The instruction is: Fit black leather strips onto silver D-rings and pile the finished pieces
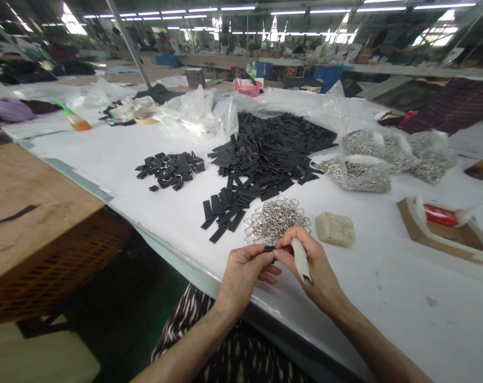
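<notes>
At the table's near edge, my left hand (pixel 243 274) pinches a short black strip (pixel 269 248) between thumb and fingers. The fingertips of my right hand (pixel 305 255) meet the strip from the other side. A tool with a pale wrapped handle (pixel 301 260) is tucked in my right hand; its working end cannot be made out. Just beyond my hands lies a heap of silvery metal rings (pixel 279 218). Loose black strips (pixel 225 205) spread behind it, joining a large pile of strips (pixel 277 143). To the left sits a smaller pile of black pieces with metal rings (pixel 172 169).
Right of the rings rests a waxy, yellowish block (pixel 335 229). Farther right is an open cardboard box (pixel 444 229) with a red packet. Clear bags of metal parts (pixel 365 173) stand behind. A wooden board (pixel 34 207) over an orange crate (pixel 66 266) borders the left side.
</notes>
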